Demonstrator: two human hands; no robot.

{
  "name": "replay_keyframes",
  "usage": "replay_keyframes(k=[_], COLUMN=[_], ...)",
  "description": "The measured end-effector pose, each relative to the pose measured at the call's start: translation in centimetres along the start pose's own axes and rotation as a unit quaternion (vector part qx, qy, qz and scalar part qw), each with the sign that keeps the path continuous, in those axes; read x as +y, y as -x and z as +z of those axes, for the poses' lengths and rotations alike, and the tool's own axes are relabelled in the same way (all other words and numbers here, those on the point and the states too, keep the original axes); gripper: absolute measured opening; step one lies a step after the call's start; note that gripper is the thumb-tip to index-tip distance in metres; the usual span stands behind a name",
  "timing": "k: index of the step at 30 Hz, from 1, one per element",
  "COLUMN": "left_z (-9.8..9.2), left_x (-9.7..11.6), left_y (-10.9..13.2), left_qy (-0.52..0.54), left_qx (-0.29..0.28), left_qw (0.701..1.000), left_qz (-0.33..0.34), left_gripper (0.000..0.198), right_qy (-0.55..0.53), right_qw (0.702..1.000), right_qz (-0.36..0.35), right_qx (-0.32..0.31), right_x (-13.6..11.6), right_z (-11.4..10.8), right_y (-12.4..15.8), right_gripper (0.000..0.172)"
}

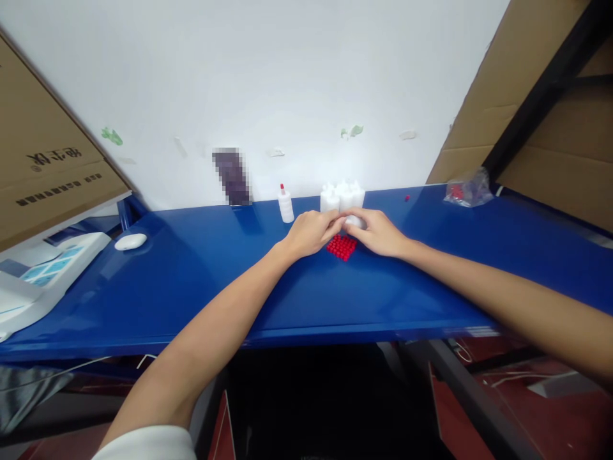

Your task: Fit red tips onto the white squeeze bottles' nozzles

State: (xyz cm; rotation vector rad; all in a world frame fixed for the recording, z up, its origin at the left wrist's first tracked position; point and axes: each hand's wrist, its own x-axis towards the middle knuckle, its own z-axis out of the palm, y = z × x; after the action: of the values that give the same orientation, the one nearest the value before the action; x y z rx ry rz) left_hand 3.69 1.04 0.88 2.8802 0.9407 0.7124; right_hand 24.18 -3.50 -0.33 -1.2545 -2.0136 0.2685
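Both of my hands meet over the middle of the blue table (191,275). My left hand (310,232) and my right hand (378,231) are closed together on a small white bottle (355,222), fingertips touching above it. Just below the hands lies a cluster of small red caps (341,247) on the table. Behind the hands stands a group of white bottles (343,195) near the wall.
A single white bottle with a red tip (285,206) stands left of the group. A white oval object (130,241) and a white device (38,281) lie at the left. A clear plastic bag (467,190) sits at the right, cardboard boxes (43,172) at both sides.
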Motion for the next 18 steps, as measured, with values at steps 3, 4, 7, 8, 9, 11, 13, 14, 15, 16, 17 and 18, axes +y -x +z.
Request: replay_keyframes(k=[3, 4, 7, 8, 9, 11, 13, 14, 15, 16, 17, 18], left_z=[0.19, 0.28, 0.5, 0.55, 0.58, 0.62, 0.65, 0.68, 0.71, 0.74, 0.78, 0.81], left_x=[-0.07, -0.13, -0.32, -0.37, -0.4, -0.41, -0.38, -0.37, -0.35, -0.34, -0.33, -0.32], left_y=[0.03, 0.03, 0.02, 0.03, 0.03, 0.04, 0.04, 0.03, 0.01, -0.01, -0.03, -0.04], left_qy=[-0.003, -0.004, -0.006, -0.006, -0.005, -0.002, -0.002, -0.002, -0.003, -0.003, -0.004, -0.005], left_qx=[0.016, 0.022, 0.034, 0.038, 0.042, 0.047, 0.047, 0.046, 0.045, 0.044, 0.044, 0.044], left_qw=[1.0, 1.0, 0.999, 0.999, 0.998, 0.998, 0.998, 0.998, 0.998, 0.998, 0.998, 0.998], left_qz=[0.01, 0.014, 0.028, 0.033, 0.037, 0.043, 0.047, 0.048, 0.05, 0.051, 0.053, 0.054], left_gripper=[0.036, 0.035, 0.035, 0.035, 0.035, 0.035, 0.036, 0.036, 0.037, 0.037, 0.037, 0.037], right_qy=[0.007, 0.01, 0.015, 0.014, 0.013, 0.01, 0.006, 0.004, 0.003, 0.003, 0.006, 0.01], right_qw=[1.0, 1.0, 0.999, 0.999, 0.999, 0.998, 0.998, 0.998, 0.998, 0.998, 0.998, 0.998], right_qz=[-0.021, -0.028, -0.043, -0.045, -0.048, -0.055, -0.063, -0.066, -0.069, -0.069, -0.066, -0.06], right_qx=[0.003, 0.004, 0.005, 0.005, 0.005, 0.003, -0.002, -0.005, -0.007, -0.009, -0.011, -0.012], right_x=[0.14, 0.17, 0.12, 0.09, 0.05, -0.03, -0.08, -0.1, -0.11, -0.13, -0.14, -0.14], right_z=[-0.06, -0.11, -0.26, -0.3, -0.32, -0.33, -0.31, -0.31, -0.31, -0.32, -0.33, -0.36], right_y=[0.03, 0.04, 0.09, 0.11, 0.13, 0.15, 0.17, 0.17, 0.19, 0.21, 0.24, 0.28], right_gripper=[0.035, 0.035, 0.035, 0.034, 0.034, 0.033, 0.032, 0.032, 0.031, 0.03, 0.029, 0.027])
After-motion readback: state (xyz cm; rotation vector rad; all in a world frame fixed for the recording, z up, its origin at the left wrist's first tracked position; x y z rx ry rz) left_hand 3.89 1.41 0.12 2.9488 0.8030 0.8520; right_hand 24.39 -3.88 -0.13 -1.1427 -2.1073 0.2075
